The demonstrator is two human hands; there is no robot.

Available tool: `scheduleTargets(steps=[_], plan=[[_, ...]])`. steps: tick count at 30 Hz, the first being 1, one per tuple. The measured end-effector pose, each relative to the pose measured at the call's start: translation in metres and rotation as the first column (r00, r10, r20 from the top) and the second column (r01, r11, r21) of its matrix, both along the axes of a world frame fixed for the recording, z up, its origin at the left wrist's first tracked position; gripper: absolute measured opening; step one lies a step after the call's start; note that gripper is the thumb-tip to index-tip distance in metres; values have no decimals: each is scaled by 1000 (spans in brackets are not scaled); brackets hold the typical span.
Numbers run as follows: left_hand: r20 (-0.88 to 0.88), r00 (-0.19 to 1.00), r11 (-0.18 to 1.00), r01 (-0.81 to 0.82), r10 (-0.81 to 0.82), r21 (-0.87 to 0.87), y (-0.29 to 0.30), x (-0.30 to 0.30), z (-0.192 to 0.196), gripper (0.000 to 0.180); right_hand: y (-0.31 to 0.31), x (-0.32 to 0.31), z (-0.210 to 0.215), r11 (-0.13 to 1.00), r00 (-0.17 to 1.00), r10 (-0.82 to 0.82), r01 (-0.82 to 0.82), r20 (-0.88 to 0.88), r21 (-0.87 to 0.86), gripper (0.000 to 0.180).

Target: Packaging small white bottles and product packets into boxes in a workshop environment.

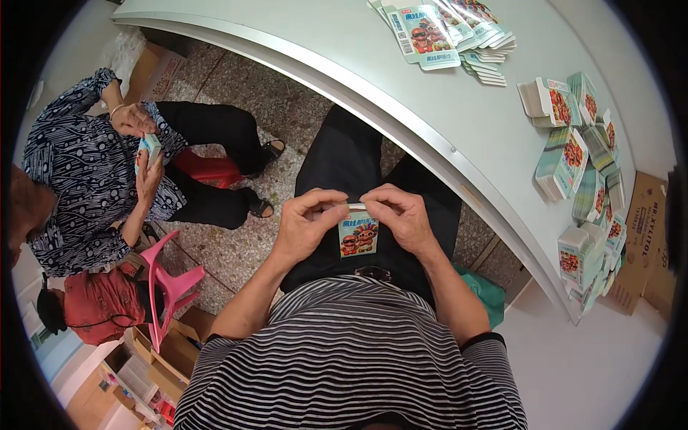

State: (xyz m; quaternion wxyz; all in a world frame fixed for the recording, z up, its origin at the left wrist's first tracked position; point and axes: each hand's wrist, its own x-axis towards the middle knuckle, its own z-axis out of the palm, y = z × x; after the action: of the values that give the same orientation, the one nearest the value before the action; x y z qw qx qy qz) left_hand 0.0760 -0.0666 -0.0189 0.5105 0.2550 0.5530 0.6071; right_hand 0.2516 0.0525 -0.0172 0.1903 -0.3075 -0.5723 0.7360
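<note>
Left hand (307, 223): fingers pinched narrow on the top left edge of the small printed carton (357, 234).
Right hand (401, 215): fingers pinched on the carton's top right edge.
Carton position: upright over the lap, between both hands.
White table (430, 107): flat carton blanks (444, 32), assembled cartons (584, 193).
Co-worker (86, 179): seated left, holding a similar carton.

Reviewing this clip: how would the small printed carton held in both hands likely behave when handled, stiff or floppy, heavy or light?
The small carton is pinched at its top edge by left hand and right hand, so probably light. It hangs flat without drooping, suggesting thin but fairly stiff card. It likely creases if squeezed.
</note>
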Motion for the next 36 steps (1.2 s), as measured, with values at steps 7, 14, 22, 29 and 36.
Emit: scheduleTargets(steps=[7, 14, 22, 29, 36], plan=[[177, 977, 974, 150, -120, -170, 3, -11, 2, 15, 0, 0, -3, 999, 1000, 16, -16, 2, -28, 12], [-19, 985, 982, 167, -169, -83, -2, -8, 5, 18, 6, 6, -11, 995, 997, 81, -81, 6, 59, 13], [-322, 918, 969, 248, -231, 12, -9, -10, -12, 24, 11, 9, -5, 986, 990, 139, -141, 23, 87, 18], [50, 999, 1000, 2, -3, 28, -2, -7, -7, 40, 48, -8, 48, 856, 956, 227, -287, 186, 430, 14], [-104, 991, 988, 71, -85, -135, 15, -2, -14, 32, 181, -79, 166, 703, 844, -469, 535, -261, 468, 52]])
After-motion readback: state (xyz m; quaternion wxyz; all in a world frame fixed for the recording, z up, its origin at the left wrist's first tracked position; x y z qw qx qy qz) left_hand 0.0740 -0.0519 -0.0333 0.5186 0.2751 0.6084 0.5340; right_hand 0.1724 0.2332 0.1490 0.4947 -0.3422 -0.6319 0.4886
